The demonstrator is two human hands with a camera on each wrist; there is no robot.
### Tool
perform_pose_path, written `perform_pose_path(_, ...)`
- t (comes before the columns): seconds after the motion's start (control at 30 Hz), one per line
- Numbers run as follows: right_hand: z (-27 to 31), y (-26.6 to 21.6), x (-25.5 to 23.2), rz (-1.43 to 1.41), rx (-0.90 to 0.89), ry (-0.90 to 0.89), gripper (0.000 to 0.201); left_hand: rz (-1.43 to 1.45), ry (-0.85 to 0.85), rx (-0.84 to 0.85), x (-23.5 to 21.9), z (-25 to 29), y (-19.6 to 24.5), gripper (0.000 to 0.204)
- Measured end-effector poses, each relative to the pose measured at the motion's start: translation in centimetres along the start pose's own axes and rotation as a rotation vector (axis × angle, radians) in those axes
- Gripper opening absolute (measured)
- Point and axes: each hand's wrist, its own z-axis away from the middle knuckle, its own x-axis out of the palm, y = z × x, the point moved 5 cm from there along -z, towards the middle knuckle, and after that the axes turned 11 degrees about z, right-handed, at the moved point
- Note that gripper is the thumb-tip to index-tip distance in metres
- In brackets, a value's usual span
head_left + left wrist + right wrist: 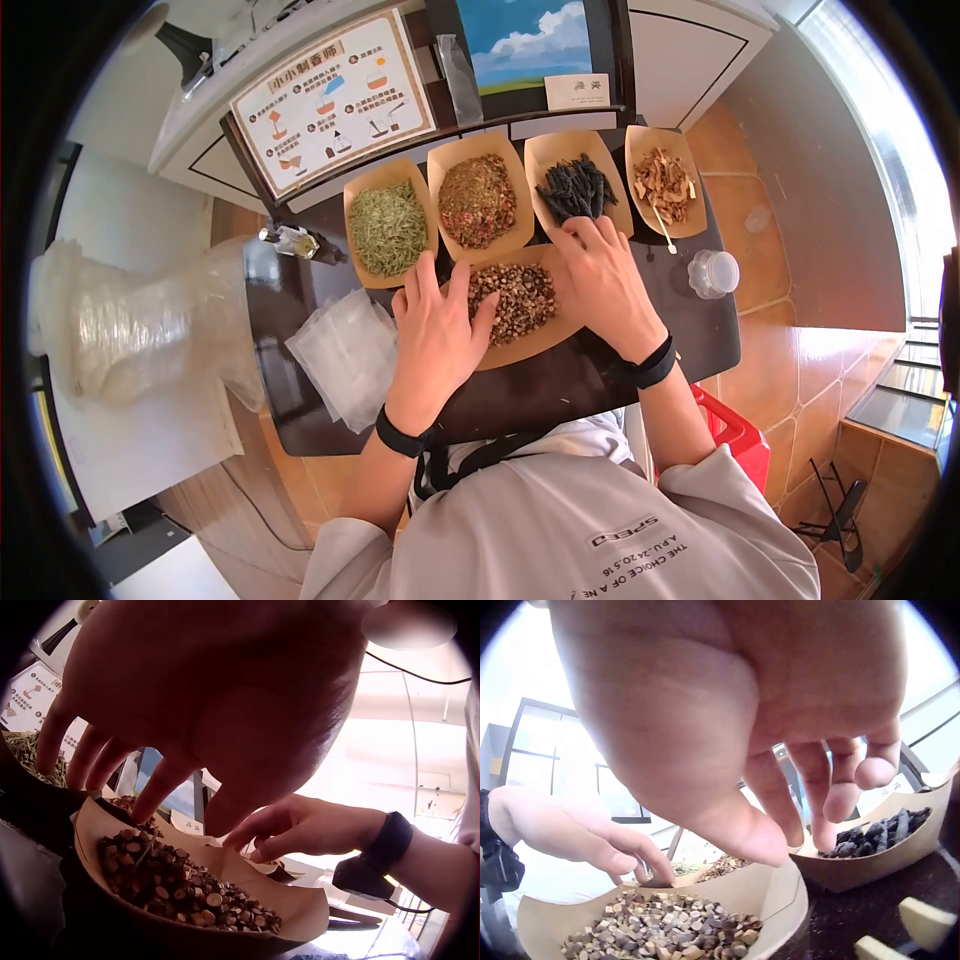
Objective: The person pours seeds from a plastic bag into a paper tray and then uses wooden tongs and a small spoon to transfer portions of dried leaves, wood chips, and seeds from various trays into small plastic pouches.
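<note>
A paper tray of chopped brown-and-white pieces lies nearest the body, also seen in the left wrist view and the right wrist view. My left hand is at its left end, fingers spread and thumb by the pieces; in the left wrist view this hand shows nothing held. At the tray's right end is my right hand, thumb near the rim and bent fingertips by the tray of black sticks. In the right wrist view, whether that hand touches either rim is unclear.
Behind stand trays of green herb, reddish-brown bits and light brown shavings. Clear bags lie left, with a small glass bottle behind. A clear jar stands right; an instruction board leans behind.
</note>
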Motion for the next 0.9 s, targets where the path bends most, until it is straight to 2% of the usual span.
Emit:
perform_pose_path(0.07,0.2,0.7,0.4,0.036,0.009,-0.039,0.029,0.022,-0.025,-0.043,0.2,0.0,-0.1,0.047)
perform_pose_path(0.17,-0.1,1.1,0.9,0.074,-0.032,-0.11,0.027,-0.016,0.034,0.014,0.4,0.0,0.1,0.047)
perform_pose_path(0.43,-1.4,1.0,1.1,0.068,-0.066,-0.084,0.026,0.091,0.034,0.003,0.9,-0.3,-0.9,0.049)
perform_pose_path(0.67,-1.3,1.2,1.0,-0.025,-0.028,-0.021,0.018,0.089,0.048,0.017,0.4,-0.2,-1.3,0.049)
perform_pose_path(0.9,-1.1,1.5,1.3,0.021,-0.052,-0.045,0.02,0.078,0.048,0.022,0.3,-0.2,-1.2,0.048)
